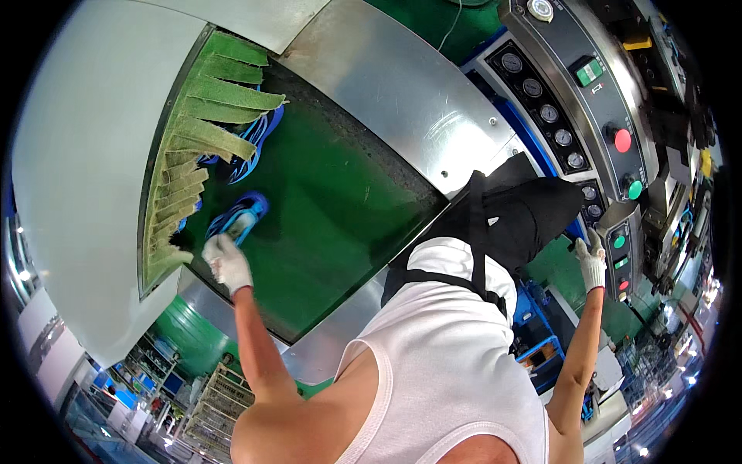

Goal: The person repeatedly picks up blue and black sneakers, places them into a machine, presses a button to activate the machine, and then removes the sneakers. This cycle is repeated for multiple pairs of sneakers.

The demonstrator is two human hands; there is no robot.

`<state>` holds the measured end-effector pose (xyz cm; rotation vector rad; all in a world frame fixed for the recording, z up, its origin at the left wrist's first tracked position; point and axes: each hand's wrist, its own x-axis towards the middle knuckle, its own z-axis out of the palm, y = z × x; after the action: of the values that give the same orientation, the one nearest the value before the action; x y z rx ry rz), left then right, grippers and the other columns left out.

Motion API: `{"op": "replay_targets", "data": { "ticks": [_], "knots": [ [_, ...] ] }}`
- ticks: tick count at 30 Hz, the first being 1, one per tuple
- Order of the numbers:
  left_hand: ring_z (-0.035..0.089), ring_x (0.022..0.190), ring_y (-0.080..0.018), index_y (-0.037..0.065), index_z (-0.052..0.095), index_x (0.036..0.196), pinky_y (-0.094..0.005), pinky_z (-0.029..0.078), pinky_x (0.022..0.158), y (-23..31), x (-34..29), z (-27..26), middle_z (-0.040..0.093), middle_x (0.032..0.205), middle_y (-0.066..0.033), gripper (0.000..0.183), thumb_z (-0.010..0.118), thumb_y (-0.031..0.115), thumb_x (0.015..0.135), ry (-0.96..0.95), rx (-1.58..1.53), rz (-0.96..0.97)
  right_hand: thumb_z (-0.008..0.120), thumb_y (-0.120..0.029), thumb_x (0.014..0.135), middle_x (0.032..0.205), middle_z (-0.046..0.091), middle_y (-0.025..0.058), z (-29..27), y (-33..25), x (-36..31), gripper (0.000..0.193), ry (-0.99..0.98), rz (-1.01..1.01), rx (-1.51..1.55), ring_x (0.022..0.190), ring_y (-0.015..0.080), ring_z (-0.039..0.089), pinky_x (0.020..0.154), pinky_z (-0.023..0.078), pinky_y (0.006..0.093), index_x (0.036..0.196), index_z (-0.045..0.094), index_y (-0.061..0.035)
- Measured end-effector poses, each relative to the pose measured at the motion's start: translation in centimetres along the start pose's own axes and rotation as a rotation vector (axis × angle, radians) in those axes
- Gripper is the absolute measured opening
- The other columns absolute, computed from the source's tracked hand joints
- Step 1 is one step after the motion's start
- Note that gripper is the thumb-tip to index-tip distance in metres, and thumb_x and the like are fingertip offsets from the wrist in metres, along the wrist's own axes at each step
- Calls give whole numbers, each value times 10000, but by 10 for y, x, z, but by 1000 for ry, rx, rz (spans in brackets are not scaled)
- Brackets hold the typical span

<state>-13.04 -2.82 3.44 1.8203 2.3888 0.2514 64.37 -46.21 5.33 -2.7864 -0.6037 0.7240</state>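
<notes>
Plainly, one gloved left hand [227, 261] touches one blue shoe [243, 218]

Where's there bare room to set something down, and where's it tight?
Bare: the green belt, between the blue shoe at the left hand and the steel panel. That panel is bare too, though its slope is unclear. Crowded: at the strip curtain, with more shoes under it, and around the right hand, beside the button panel.

strip curtain [209, 137]: left | belt [332, 209]: centre | shoe [247, 214]: over belt, by left hand [227, 263] | gauges [549, 114]: right
</notes>
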Motion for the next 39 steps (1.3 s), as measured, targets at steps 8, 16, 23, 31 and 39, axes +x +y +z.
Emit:
{"op": "replay_targets", "data": {
  "ticks": [8,16,23,31,39],
  "knots": [
    [613,1133,-422,63,598,1350,-505,532,940,190,-109,50,538,1291,-247,513,732,384,972,-49,-260,204,724,-100,981,1378,672,234,-9,-150,-22,636,-123,-235,413,1213,287,698,1008,571,377,1562,476,-24],
    [591,1008,-334,-3,661,1114,-439,495,927,235,-53,27,584,1124,-176,229,708,141,942,-144,-265,565,772,-291,908,1517,541,280,9,-259,-85,653,-91,-877,377,1376,448,560,1132,494,490,1452,567,8],
    [583,894,-217,33,658,1024,-338,489,787,443,-196,-61,572,1038,-104,242,787,32,819,-463,-599,1197,712,-179,827,1065,654,201,36,-305,-105,347,234,-766,302,1004,374,650,905,521,466,1111,635,6],
    [625,1169,-298,18,600,1337,-391,541,969,594,-354,-96,574,1312,-201,646,873,6,752,-920,-774,2224,805,-260,879,1181,742,188,-47,-108,-160,585,240,-188,1024,1139,241,708,1007,543,362,1360,601,3],
    [548,1365,-393,-22,452,1530,-458,429,1175,816,-514,-66,509,1513,-261,756,789,241,906,-733,-759,2107,798,-262,851,1352,655,67,57,-15,-223,749,742,273,1874,1162,178,628,1038,523,380,1495,520,1]
  ]
}}
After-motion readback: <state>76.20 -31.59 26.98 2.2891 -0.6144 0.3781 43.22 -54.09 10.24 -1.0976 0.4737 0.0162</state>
